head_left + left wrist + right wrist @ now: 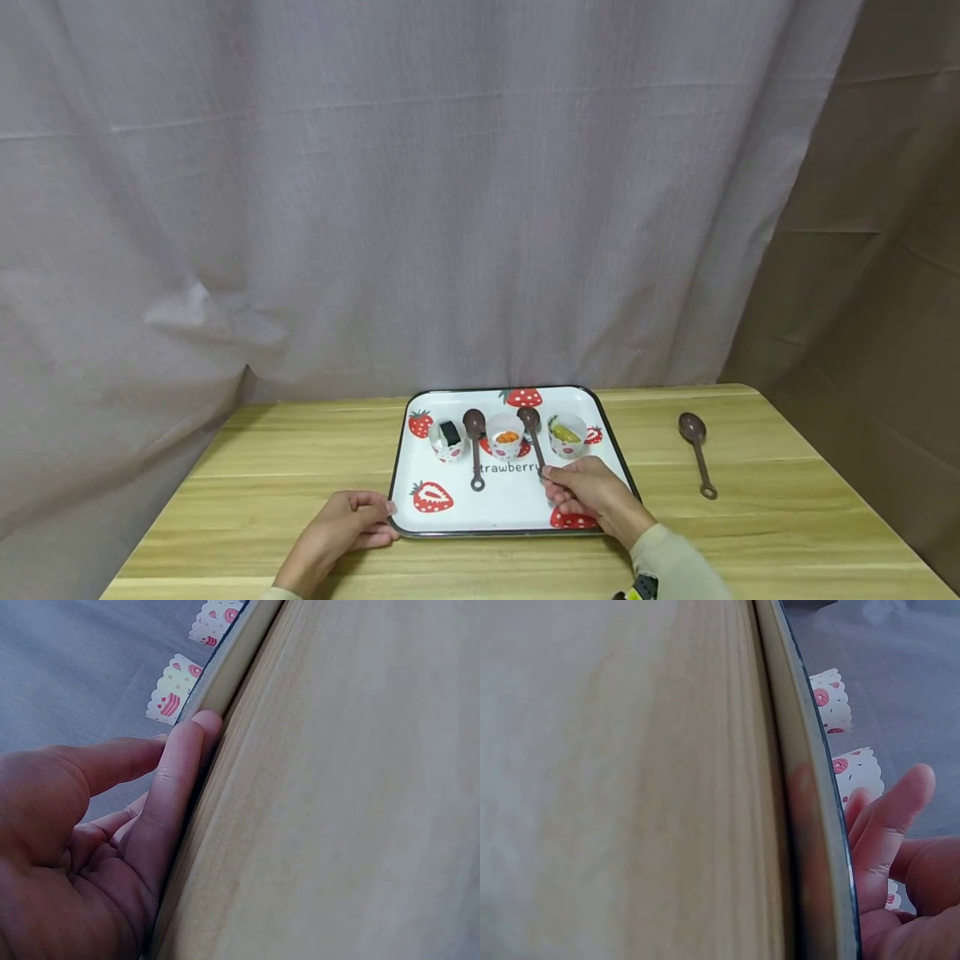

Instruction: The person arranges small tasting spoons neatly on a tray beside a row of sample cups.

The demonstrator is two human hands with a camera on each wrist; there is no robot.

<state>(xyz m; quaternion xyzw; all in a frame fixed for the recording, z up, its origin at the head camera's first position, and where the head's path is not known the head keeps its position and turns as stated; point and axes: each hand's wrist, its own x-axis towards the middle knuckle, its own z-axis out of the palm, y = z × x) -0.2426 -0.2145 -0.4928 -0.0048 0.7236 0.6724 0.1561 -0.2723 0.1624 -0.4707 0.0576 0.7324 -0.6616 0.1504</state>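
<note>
My right hand (585, 492) reaches over the tray's front right and pinches the handle end of a brown spoon (530, 419), whose bowl lies between two cups. At the near left corner of the white strawberry tray (495, 517), my left hand (341, 529) holds the rim; in the left wrist view a straight finger (176, 772) presses its outer wall. Another brown spoon (475, 425) lies between the left cup (447, 450), with a black-and-white piece, and the middle cup (504, 450), with orange bits. The right cup (566, 446) holds yellow-green pieces.
A third brown spoon (697, 454) lies on the wooden table (780, 533) right of the tray. Grey curtain (450, 208) hangs behind the table, and a darker brown cloth (862, 292) hangs at the right.
</note>
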